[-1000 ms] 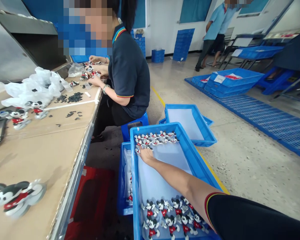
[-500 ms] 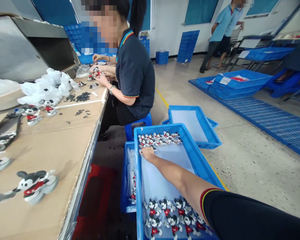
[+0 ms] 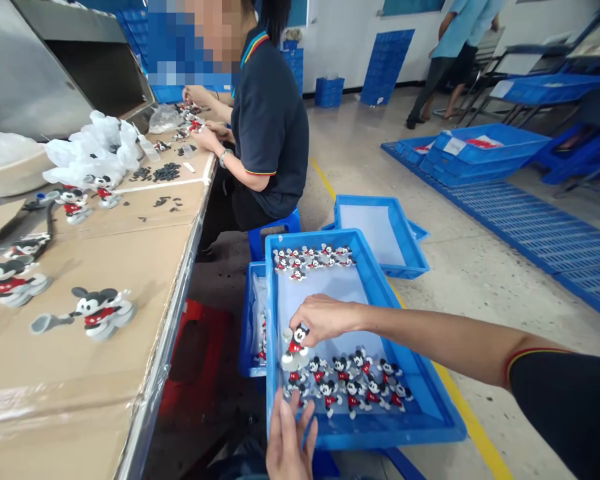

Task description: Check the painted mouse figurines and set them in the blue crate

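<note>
Head view | right hand point(image 3: 325, 319) grips mouse figure point(image 3: 294, 345) | left hand point(image 3: 287, 443) open on blue crate point(image 3: 380, 437)

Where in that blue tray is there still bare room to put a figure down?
In the blue tray, the white liner lies bare between the far rows of figures and the near rows of figures. The right hand holds one figure at that patch's near edge. Both ends are crowded. The left hand rests at the near rim.

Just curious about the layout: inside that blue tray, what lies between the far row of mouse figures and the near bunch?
In the head view, mostly bare white liner of the blue tray, crossed by the right hand holding one figure.
</note>
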The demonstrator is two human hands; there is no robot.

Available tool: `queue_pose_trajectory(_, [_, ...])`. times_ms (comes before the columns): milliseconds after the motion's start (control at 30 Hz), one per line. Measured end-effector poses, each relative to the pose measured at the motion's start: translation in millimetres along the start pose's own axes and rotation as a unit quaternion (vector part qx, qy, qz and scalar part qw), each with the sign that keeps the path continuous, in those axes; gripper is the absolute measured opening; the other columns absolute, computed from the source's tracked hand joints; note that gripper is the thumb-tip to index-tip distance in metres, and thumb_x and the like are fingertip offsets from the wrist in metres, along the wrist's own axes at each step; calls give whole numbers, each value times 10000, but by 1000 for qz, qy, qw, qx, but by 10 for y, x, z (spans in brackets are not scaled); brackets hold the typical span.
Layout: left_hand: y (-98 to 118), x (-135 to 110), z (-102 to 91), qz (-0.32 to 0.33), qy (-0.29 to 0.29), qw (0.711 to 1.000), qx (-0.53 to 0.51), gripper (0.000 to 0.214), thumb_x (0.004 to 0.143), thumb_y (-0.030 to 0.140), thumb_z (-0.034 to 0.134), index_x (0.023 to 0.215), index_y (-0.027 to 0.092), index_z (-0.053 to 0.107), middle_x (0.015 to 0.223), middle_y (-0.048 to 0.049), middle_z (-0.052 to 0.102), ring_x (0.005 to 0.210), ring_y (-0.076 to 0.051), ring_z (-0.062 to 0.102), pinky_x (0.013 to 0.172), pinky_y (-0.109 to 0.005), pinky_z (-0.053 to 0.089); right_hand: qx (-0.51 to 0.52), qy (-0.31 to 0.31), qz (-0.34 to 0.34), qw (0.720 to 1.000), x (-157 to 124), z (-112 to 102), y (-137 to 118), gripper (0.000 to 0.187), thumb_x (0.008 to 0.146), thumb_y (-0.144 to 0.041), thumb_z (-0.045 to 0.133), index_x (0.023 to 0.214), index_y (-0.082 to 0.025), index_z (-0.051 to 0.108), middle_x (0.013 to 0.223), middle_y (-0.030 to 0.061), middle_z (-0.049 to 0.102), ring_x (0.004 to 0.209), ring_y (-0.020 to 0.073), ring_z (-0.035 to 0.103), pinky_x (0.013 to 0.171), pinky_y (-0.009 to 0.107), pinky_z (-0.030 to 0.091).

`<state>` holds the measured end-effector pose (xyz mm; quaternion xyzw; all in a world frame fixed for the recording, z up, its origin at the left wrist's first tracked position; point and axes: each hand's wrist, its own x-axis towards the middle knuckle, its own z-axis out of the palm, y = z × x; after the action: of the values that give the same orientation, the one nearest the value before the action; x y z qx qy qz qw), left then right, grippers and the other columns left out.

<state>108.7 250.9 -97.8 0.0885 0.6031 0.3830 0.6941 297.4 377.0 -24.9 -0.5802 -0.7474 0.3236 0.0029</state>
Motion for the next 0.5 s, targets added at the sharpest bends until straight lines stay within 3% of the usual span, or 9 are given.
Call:
queue_pose_trajectory(67, [207, -28, 66, -17, -33, 999, -17, 503, 883, 470, 542, 1269, 147, 525, 1111, -174, 688, 894, -259, 706, 753, -371, 580, -6, -25, -80, 996, -217, -67, -200, 200, 718, -265, 708, 910, -287, 760, 604, -35, 603, 599, 132, 501, 568, 246, 246])
queue_pose_trajectory(133, [349, -96, 89, -13, -53, 998, -27, 449, 865, 398, 598, 1172, 71, 586, 994, -196, 715, 808, -255, 713, 744, -383, 588, -11, -36, -138, 990, -370, -113, -348, 211, 742, -258, 698, 944, -275, 758, 625, -28, 587, 596, 125, 471, 566, 243, 245])
queue_pose_trajectory(233, [422, -240, 60, 16, -60, 997, -44, 287, 823, 224, 668, 1049, 49, 644, 919, -160, 730, 735, -191, 698, 740, -339, 591, 22, -15, -180, 983, -515, -117, -466, 243, 746, -265, 721, 986, -265, 758, 740, -5, 593, 684, 134, 504, 599, 232, 292])
queue_pose_trajectory(367, [407, -396, -2, 34, -67, 995, -65, 176, 817, 150, 659, 963, 55, 681, 907, -151, 732, 744, -182, 700, 748, -330, 596, 226, 21, -167, 960, -625, 1, -511, 415, 740, -320, 750, 1146, -253, 701, 1044, 42, 639, 946, 177, 578, 802, 244, 407])
queue_pose_trajectory(500, [433, -478, -39, 31, -73, 994, -77, 162, 827, 113, 628, 959, 44, 691, 890, -176, 735, 712, -190, 708, 760, -355, 601, 449, -14, -99, 888, -663, 196, -535, 606, 753, -343, 733, 1320, -205, 569, 1083, 62, 684, 999, 193, 624, 837, 263, 461])
